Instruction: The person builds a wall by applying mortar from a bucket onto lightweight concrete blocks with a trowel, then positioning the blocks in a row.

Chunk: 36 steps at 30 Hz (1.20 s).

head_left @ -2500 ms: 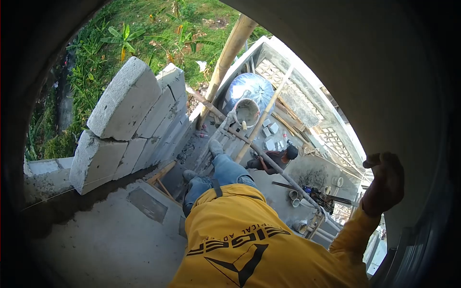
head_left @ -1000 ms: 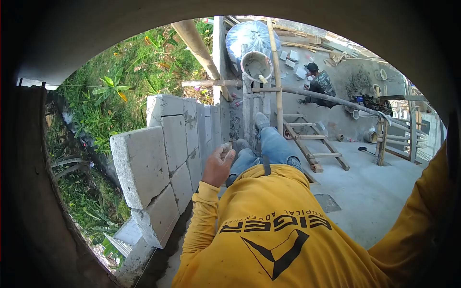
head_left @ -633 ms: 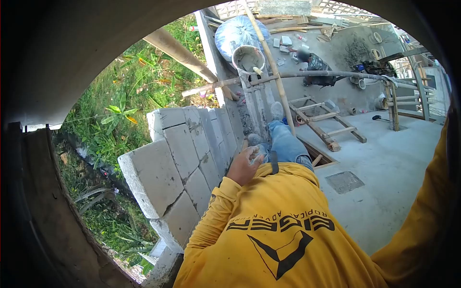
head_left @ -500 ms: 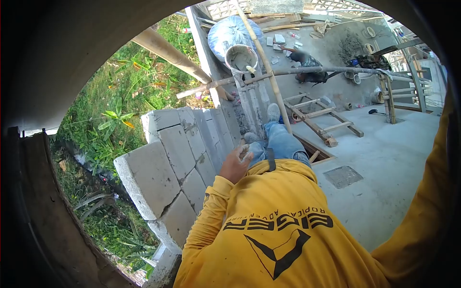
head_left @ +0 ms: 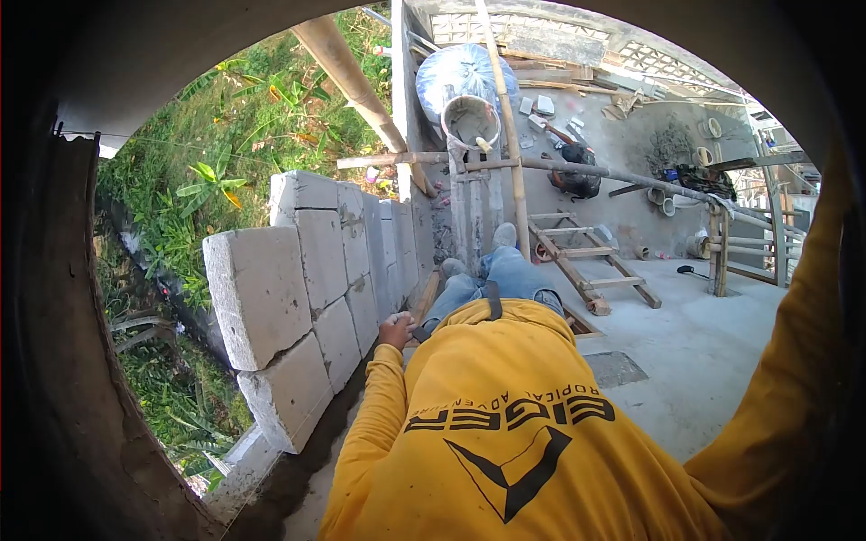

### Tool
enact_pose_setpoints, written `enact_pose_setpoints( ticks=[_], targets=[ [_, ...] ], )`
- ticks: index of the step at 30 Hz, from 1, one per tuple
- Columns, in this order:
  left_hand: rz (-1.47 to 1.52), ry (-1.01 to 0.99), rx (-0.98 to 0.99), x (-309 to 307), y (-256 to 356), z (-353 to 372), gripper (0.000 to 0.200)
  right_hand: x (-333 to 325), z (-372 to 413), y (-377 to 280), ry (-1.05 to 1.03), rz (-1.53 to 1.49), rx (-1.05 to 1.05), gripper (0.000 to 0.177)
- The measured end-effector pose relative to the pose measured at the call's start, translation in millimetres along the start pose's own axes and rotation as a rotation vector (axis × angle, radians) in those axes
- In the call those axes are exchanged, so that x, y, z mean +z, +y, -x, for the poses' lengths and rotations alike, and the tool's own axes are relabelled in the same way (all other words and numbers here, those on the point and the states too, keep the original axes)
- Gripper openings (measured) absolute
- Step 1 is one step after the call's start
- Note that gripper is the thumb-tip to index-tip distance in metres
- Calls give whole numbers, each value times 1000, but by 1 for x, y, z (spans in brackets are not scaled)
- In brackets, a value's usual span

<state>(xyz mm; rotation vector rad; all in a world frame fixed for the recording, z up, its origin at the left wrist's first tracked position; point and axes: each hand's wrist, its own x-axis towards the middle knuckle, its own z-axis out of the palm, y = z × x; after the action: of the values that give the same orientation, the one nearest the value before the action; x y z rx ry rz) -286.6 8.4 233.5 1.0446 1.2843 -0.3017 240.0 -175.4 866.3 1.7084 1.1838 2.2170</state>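
My left hand (head_left: 397, 331) is low at my left side, beside the wall of pale blocks (head_left: 338, 335). Its fingers are curled, and what they hold, if anything, is too small to tell. The near end of the wall has a large block (head_left: 257, 296) on top, with a dark joint under it. My right sleeve (head_left: 767, 388) reaches up along the right edge, and the right hand is out of view.
A mortar bucket (head_left: 470, 123) stands on a plank ahead, by a bamboo pole (head_left: 505, 117). A wooden ladder (head_left: 600, 270) lies at the right. A co-worker (head_left: 575, 171) crouches beyond the horizontal pole. Green slope (head_left: 207, 189) drops away left of the wall.
The view has shifted, showing more of the wall's base. My left hand has moved left and lower at my side, closer to the blocks. The co-worker's posture has changed.
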Motion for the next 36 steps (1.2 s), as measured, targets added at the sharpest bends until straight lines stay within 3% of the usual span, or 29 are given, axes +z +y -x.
enact_pose_setpoints(
  ticks=[2, 6, 14, 17, 18, 19, 21, 23, 24, 25, 26, 29, 32, 36],
  targets=[
    [174, 84, -96, -7, -25, -1, 25, 0, 1, 1, 14, -26, 9, 41],
    [263, 48, -178, -37, -98, -28, 38, 0, -2, 1, 41, -93, 7, 43],
    [398, 258, -180, -6, -138, -4, 50, 1, -12, 14, 100, -272, 31, 47],
    [773, 86, -138, -5, -158, 6, 20, -9, -19, 16, 72, -323, 116, 46],
    [672, 281, -192, 10, -148, 16, 19, -13, -25, 9, 65, -358, 193, 44],
    [613, 333, -182, 15, -152, 19, 20, -16, -20, 7, 63, -337, 227, 42],
    [629, 254, -236, -2, -199, -19, 29, -11, -8, 24, 69, -194, 181, 40],
    [613, 343, -273, 3, -188, -14, 35, 11, -3, 74, 102, 56, 20, 39],
    [763, 99, -217, -17, -206, -31, 37, 10, -8, 69, 135, -159, 61, 42],
    [820, 255, -280, -4, -191, -25, 43, 8, -12, 65, 177, -375, 95, 45],
    [636, 348, -278, 6, -178, -16, 48, 16, -8, 70, 218, -345, 120, 43],
    [610, 425, -251, 15, -154, -8, 49, 13, -14, 76, 190, -314, 198, 49],
    [483, 385, -196, 14, -149, -13, 46, 6, -25, 59, 157, -368, 329, 49],
    [518, 406, -264, 10, -146, -18, 45, -14, -37, 49, 81, -433, 462, 49]
  ],
)
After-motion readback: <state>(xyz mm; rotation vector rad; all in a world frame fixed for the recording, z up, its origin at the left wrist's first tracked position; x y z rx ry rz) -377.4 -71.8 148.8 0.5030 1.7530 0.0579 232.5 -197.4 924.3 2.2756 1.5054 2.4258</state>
